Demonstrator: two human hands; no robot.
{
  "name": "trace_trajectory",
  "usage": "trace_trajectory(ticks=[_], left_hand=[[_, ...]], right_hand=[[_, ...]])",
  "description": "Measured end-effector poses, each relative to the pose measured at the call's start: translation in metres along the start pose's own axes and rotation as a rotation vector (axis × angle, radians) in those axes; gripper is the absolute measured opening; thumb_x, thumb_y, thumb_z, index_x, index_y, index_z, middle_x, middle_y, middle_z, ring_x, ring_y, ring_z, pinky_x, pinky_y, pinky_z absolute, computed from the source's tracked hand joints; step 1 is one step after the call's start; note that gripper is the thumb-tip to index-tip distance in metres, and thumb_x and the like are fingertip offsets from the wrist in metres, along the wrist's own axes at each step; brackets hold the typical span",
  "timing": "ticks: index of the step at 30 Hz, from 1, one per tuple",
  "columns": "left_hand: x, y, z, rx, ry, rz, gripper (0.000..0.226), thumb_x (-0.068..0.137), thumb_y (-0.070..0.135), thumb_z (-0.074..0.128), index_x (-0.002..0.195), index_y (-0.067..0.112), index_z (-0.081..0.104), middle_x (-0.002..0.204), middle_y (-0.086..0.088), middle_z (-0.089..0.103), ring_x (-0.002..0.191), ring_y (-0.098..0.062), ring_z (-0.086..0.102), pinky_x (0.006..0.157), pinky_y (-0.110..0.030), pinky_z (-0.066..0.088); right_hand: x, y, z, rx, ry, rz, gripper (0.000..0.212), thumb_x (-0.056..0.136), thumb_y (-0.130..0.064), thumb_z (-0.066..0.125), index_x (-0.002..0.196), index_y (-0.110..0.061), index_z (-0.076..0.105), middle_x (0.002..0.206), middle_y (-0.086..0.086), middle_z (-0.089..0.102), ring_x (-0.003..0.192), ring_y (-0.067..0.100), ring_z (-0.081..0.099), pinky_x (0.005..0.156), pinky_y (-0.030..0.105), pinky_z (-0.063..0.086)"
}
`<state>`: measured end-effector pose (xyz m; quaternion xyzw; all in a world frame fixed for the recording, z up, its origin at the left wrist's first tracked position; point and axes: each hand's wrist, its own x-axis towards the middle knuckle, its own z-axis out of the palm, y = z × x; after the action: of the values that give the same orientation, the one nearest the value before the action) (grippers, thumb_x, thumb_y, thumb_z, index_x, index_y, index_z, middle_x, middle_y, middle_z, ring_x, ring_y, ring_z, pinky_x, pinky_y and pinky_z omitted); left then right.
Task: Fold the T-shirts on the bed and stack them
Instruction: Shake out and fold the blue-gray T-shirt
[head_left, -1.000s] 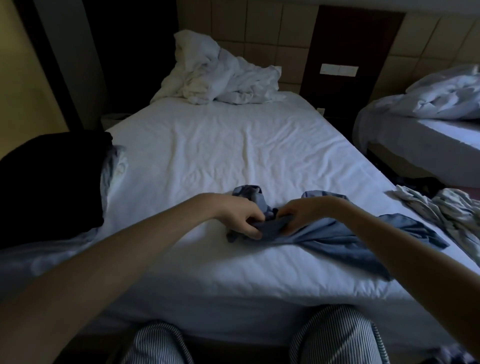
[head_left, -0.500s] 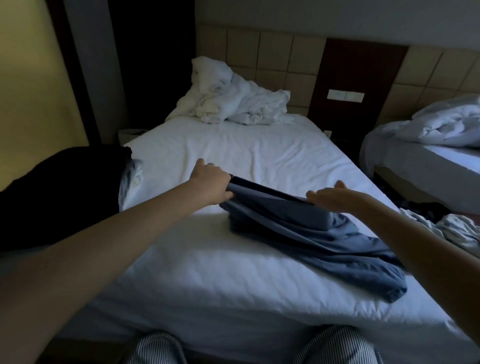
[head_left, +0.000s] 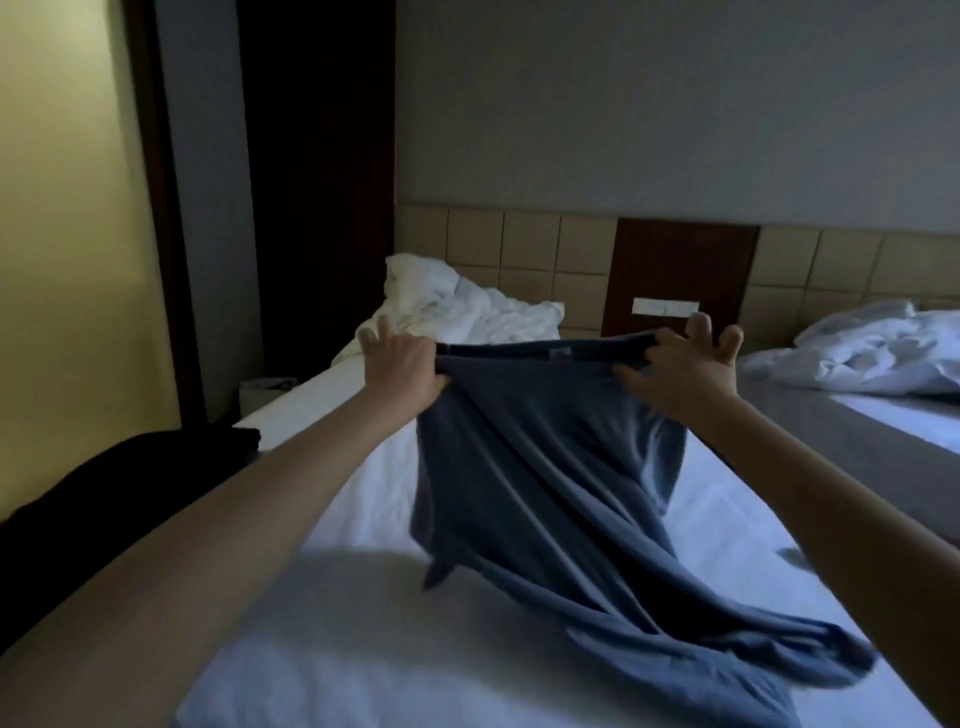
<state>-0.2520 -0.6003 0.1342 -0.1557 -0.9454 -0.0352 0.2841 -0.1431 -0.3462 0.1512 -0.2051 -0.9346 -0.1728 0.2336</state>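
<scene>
1. The blue T-shirt (head_left: 545, 493) is held up in the air over the middle of the bed (head_left: 322, 623). Its top edge is stretched taut between the two hands, and a small label shows at the middle of that edge, so I take it for the neck end.
2. The left hand (head_left: 400, 366) grips the left end of the edge with cloth bunched in its palm. The right hand (head_left: 685, 369) pinches the right end with its spare fingers splayed out. Both hands hold cloth, level with each other and well apart.
3. From that grip the shirt hangs down and back toward the person, so its long axis runs from the hands to the near right of the mattress. Only the tail touches the sheet there, rumpled and trailing toward the bed's right edge.
4. By my reckoning, the next move is to lay it flat. The hands would carry the neck end toward the headboard (head_left: 524, 244) and lower it so the body lies straight. Neither hand is nearer, so it is a two-handed job. The tail skews rightward and may need a tug to square it.
5. A crumpled white duvet (head_left: 467, 312) lies at the head of the bed. A dark heap (head_left: 130, 483) sits at the left edge (too dim to say what it is).
6. A second bed (head_left: 841, 431) stands to the right.
</scene>
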Motion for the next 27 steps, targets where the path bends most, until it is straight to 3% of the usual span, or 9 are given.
trace_trajectory(ticks=[5,7,10,14,16,18,21,24,27], left_hand=[[0.028,0.008,-0.035,0.062,0.233,0.009,0.035,0.096,0.043,0.044,0.117,0.017,0.055,0.126,-0.004,0.050,0.120,-0.036,0.032,0.095,-0.046,0.029],[0.041,0.006,-0.045,-0.019,0.273,0.009,0.032,0.094,0.040,0.048,0.113,0.016,0.057,0.122,-0.004,0.051,0.117,-0.035,0.032,0.090,-0.042,0.030],[0.061,-0.007,-0.053,-0.397,0.392,0.115,0.017,0.087,0.024,0.064,0.091,0.008,0.060,0.097,-0.006,0.054,0.100,-0.032,0.046,0.075,-0.027,0.028],[0.058,-0.011,-0.057,-0.772,0.434,0.283,0.018,0.083,0.001,0.064,0.087,0.011,0.049,0.090,0.000,0.042,0.081,-0.016,0.045,0.064,-0.014,0.031],[0.050,-0.010,-0.053,-0.900,0.316,0.240,0.037,0.082,0.000,0.066,0.112,0.014,0.049,0.110,-0.001,0.037,0.088,-0.013,0.045,0.069,-0.008,0.034],[0.042,-0.018,-0.044,-0.981,0.028,0.175,0.053,0.080,0.005,0.072,0.127,0.015,0.048,0.121,-0.002,0.037,0.093,-0.013,0.049,0.067,-0.008,0.039],[0.024,-0.027,-0.029,-0.819,-0.536,0.196,0.019,0.083,0.012,0.070,0.102,0.009,0.067,0.098,-0.001,0.064,0.095,-0.017,0.060,0.071,-0.014,0.047],[0.010,-0.032,-0.006,-0.798,-0.685,0.200,0.031,0.093,0.024,0.059,0.122,0.013,0.060,0.120,0.004,0.061,0.115,-0.014,0.054,0.098,-0.030,0.044],[-0.007,-0.029,0.007,-1.068,-0.705,0.139,0.030,0.100,0.031,0.042,0.130,0.028,0.044,0.128,0.013,0.052,0.118,-0.007,0.049,0.103,-0.036,0.040]], right_hand=[[0.020,0.014,-0.018,0.066,0.002,0.071,0.040,0.092,-0.044,0.050,0.115,-0.012,0.059,0.122,0.009,0.054,0.126,0.036,0.031,0.106,0.044,0.019],[0.031,0.020,-0.026,0.372,0.150,0.058,0.024,0.088,-0.024,0.057,0.101,-0.006,0.065,0.104,0.016,0.061,0.107,0.035,0.050,0.086,0.034,0.037],[0.039,0.029,-0.038,0.780,0.272,-0.010,0.011,0.077,0.004,0.059,0.088,0.005,0.061,0.083,0.012,0.054,0.081,0.028,0.052,0.056,0.030,0.025],[0.039,0.037,-0.036,1.007,0.420,-0.095,0.041,0.074,0.019,0.051,0.112,0.003,0.054,0.105,0.014,0.041,0.096,0.020,0.040,0.077,0.021,0.034],[0.034,0.043,-0.032,1.177,0.347,-0.004,0.054,0.080,0.017,0.050,0.129,-0.006,0.046,0.118,0.010,0.033,0.108,0.019,0.038,0.089,0.024,0.037],[0.027,0.050,-0.019,1.245,0.191,0.073,0.042,0.086,0.012,0.052,0.126,0.000,0.051,0.113,0.014,0.047,0.110,0.030,0.050,0.079,0.021,0.043],[0.011,0.053,0.003,1.063,0.005,0.087,0.019,0.090,0.003,0.055,0.106,0.008,0.064,0.096,0.016,0.063,0.101,0.035,0.059,0.067,0.024,0.045],[-0.004,0.054,0.023,0.943,-0.199,0.008,0.019,0.094,-0.003,0.051,0.106,-0.001,0.065,0.109,0.018,0.063,0.095,0.022,0.054,0.079,0.028,0.038],[-0.014,0.059,0.034,1.035,-0.331,0.102,0.021,0.099,-0.013,0.042,0.115,-0.010,0.057,0.116,0.014,0.058,0.104,0.024,0.054,0.092,0.035,0.043]])
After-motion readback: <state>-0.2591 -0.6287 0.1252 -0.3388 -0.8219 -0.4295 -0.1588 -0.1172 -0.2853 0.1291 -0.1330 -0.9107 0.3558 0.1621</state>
